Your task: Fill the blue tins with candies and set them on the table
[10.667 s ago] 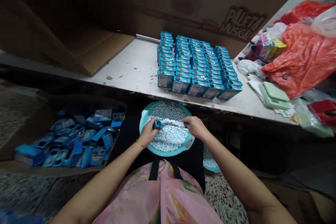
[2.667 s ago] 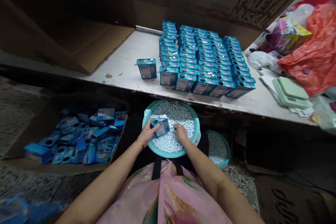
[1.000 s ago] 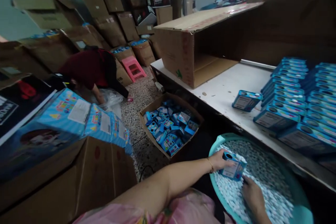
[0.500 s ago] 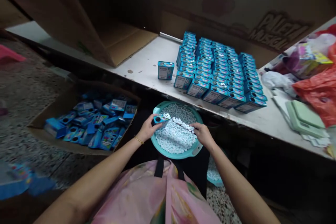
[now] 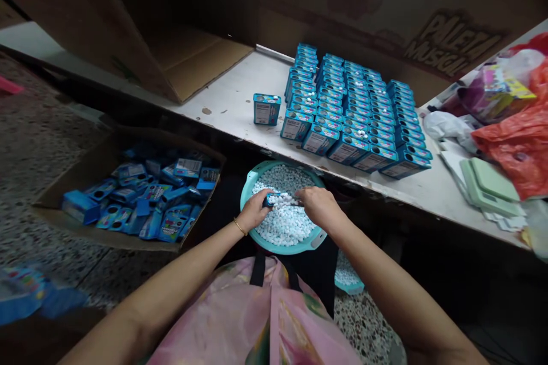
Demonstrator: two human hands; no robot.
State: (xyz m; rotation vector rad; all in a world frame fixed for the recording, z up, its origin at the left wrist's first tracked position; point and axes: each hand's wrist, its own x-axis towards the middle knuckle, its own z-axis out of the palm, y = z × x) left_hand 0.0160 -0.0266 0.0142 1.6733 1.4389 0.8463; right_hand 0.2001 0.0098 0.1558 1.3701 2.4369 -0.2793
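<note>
Holding, left hand (image 5: 253, 212): one held box (image 5: 269, 200), blue, gripped over the tub (image 5: 246, 191); its angle is partly hidden by the fingers. Right hand (image 5: 320, 205): fingers drawn together on a thin scoop (image 5: 296, 202), mostly hidden, beside the held box. Pellets (image 5: 285, 227), white: filling the tub, with more heaped between the two hands. Table (image 5: 222, 100), white: five upright rows of boxes (image 5: 357, 117), close-packed, a few pellets on top; one lone box (image 5: 266, 110), upright, apart at left. Table, right end: scale (image 5: 490, 185), pale green; red bag (image 5: 518, 148), behind it. Floor, left: carton (image 5: 60, 191) of loose boxes (image 5: 158, 199), jumbled. Below right: second tub (image 5: 351, 288), pellets inside.
</note>
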